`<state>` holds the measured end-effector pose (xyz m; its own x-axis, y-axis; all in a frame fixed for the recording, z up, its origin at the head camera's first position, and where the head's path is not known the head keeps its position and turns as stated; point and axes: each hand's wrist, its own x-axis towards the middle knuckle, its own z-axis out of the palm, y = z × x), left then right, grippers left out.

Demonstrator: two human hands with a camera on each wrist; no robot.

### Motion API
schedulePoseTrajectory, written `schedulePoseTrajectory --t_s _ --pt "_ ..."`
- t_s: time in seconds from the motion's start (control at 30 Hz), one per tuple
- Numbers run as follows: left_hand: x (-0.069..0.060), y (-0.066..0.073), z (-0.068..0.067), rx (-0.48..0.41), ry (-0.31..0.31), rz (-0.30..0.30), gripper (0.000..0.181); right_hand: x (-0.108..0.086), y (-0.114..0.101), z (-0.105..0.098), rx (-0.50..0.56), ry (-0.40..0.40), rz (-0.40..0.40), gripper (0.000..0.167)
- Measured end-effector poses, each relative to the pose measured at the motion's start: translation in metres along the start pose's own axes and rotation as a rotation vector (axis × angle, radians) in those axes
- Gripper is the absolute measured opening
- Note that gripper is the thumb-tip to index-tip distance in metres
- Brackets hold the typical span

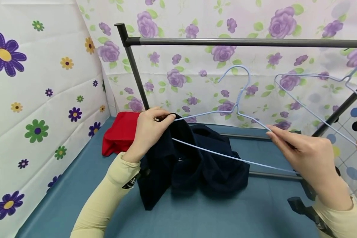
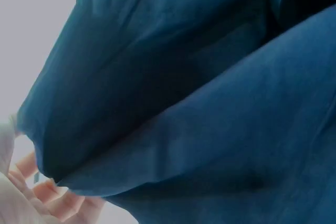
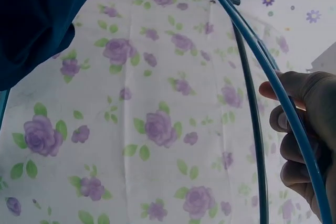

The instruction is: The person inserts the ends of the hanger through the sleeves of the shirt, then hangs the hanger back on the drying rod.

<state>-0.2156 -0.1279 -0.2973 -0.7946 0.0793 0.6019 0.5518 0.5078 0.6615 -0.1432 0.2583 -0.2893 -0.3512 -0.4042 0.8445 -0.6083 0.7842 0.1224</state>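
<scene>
A light blue wire hanger is held up in the middle of the head view, its hook pointing up. My right hand pinches its right shoulder between thumb and fingers; the right wrist view shows that hand beside the wire. With my left hand I pinch the edge of a dark navy garment, whose cloth covers the hanger's left end. The garment hangs in loose folds; its exact kind cannot be told. In the left wrist view navy cloth fills most of the picture.
A dark metal rack bar spans the back above the hands. Another light blue hanger hangs at the right. Red cloth lies behind my left hand on the blue-grey table surface. Flowered sheets enclose the back and left.
</scene>
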Motion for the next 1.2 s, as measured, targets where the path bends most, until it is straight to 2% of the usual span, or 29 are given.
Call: schedulePoseTrajectory --t_s 0.2,0.43,0.6,0.8,1.03,1.2 --pt "-0.003 0.003 -0.001 -0.076 0.048 -0.001 0.013 0.001 -0.01 0.006 0.053 0.034 0.0 0.055" --pt "-0.003 0.011 0.004 -0.12 0.08 0.036 0.01 -0.003 -0.017 0.016 0.188 0.037 0.027 0.052" --pt "-0.004 0.021 0.011 -0.138 0.083 0.116 0.009 -0.007 -0.025 0.027 0.305 0.006 0.067 0.048" --pt "-0.003 0.031 0.019 -0.182 0.097 0.263 0.008 -0.012 -0.032 0.037 0.341 0.012 0.093 0.047" --pt "-0.003 0.044 0.026 -0.221 0.114 0.328 0.009 -0.014 -0.037 0.045 0.381 0.02 0.113 0.046" --pt "-0.002 0.058 0.032 -0.254 0.103 0.412 0.007 -0.013 -0.043 0.053 0.447 0.068 0.104 0.043"
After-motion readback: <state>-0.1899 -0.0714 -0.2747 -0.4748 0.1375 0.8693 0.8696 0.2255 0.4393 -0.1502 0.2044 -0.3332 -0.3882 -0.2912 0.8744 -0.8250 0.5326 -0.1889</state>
